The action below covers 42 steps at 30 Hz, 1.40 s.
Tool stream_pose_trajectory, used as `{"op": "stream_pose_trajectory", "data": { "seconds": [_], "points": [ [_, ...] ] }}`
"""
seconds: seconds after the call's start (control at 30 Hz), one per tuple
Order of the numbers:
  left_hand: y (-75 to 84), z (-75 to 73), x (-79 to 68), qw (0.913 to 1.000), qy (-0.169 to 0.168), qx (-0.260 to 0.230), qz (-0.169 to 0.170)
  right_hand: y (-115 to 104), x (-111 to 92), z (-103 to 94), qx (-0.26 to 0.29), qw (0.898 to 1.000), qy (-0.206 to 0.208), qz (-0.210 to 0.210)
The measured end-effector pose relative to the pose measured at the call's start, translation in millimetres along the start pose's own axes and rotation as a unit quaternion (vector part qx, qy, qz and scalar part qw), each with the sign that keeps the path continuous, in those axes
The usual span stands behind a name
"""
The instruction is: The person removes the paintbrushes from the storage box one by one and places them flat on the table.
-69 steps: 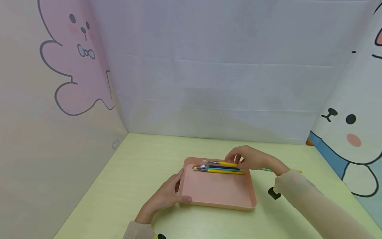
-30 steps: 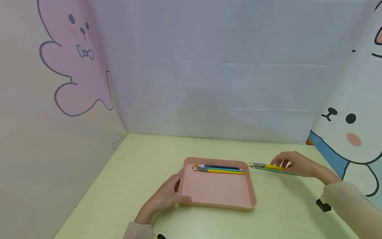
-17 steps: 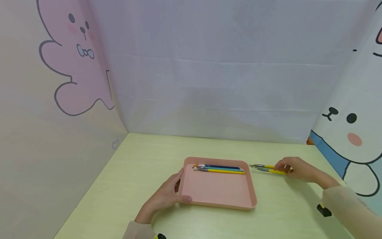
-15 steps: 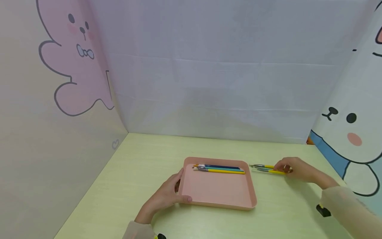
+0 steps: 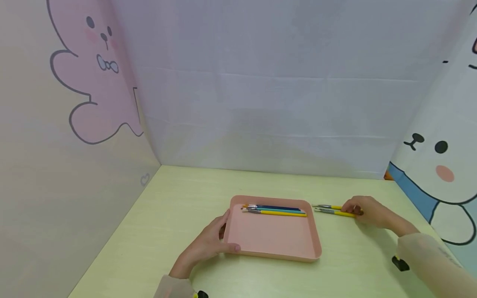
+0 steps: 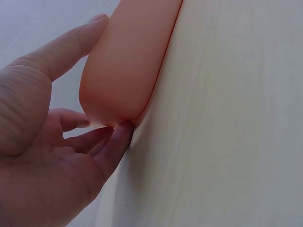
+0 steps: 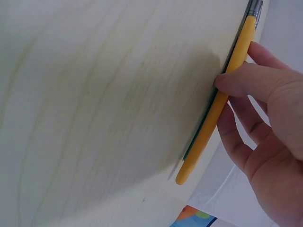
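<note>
My left hand (image 5: 206, 243) holds the near left corner of a shallow pink tray (image 5: 273, 236); its thumb lies on the near side and its fingers bend round the end wall (image 6: 128, 61). Inside the tray, dark blue, teal and yellow paintbrushes (image 5: 283, 214) lie side by side toward the back. On the table to the right, my right hand (image 5: 367, 212) pinches a yellow paintbrush (image 7: 203, 137) between thumb and fingers. Close against it lies a green-handled brush (image 7: 195, 137), mostly hidden. Another yellow paintbrush (image 5: 335, 207) lies just behind, its far end under the hand.
The pale yellow-green table (image 5: 179, 198) meets a white cloth wall (image 5: 261, 124) at the back. Printed cartoon panels stand left and right, the right panel (image 5: 443, 186) close to my right arm.
My right hand has carried a yellow paintbrush out of the tray to the brushes on the right, then shifted slightly nearer to the yellow one it pinches. My left hand stays put.
</note>
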<state>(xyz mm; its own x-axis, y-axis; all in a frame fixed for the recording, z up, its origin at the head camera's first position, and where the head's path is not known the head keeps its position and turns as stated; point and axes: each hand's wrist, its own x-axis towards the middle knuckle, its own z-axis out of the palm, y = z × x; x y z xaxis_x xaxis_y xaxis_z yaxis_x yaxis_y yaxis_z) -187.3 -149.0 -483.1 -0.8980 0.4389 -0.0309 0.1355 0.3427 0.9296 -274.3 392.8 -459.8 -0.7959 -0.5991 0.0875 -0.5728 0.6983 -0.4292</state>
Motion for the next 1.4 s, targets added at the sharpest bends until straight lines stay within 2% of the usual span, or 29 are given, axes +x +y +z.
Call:
{"op": "stream_pose_trajectory", "data": {
  "seconds": [0.4,0.53,0.87,1.0,1.23,1.4],
  "points": [
    [0.0,-0.1,-0.2,1.0,0.0,-0.002,0.002,0.8,0.4,-1.9,-0.014,0.999,0.005,0.028],
    [0.8,0.2,-0.4,1.0,0.003,-0.005,-0.001,-5.1,3.5,-6.6,-0.022,0.999,0.009,0.029],
    [0.7,0.4,-0.9,0.9999,0.01,-0.005,-0.011,-39.0,22.7,-24.1,-0.027,0.999,0.039,-0.013],
    [-0.2,0.2,-1.0,0.9999,0.009,-0.001,-0.01,-55.2,32.9,-27.5,-0.008,0.999,0.026,-0.019],
    [-1.6,0.6,-0.3,0.9999,0.009,0.006,-0.01,-87.4,56.8,-28.0,0.045,0.999,-0.012,-0.002],
    [-1.5,0.7,-0.3,0.9998,0.009,0.009,-0.012,-108.1,75.1,-20.0,0.077,0.996,-0.034,-0.03]
  ]
}}
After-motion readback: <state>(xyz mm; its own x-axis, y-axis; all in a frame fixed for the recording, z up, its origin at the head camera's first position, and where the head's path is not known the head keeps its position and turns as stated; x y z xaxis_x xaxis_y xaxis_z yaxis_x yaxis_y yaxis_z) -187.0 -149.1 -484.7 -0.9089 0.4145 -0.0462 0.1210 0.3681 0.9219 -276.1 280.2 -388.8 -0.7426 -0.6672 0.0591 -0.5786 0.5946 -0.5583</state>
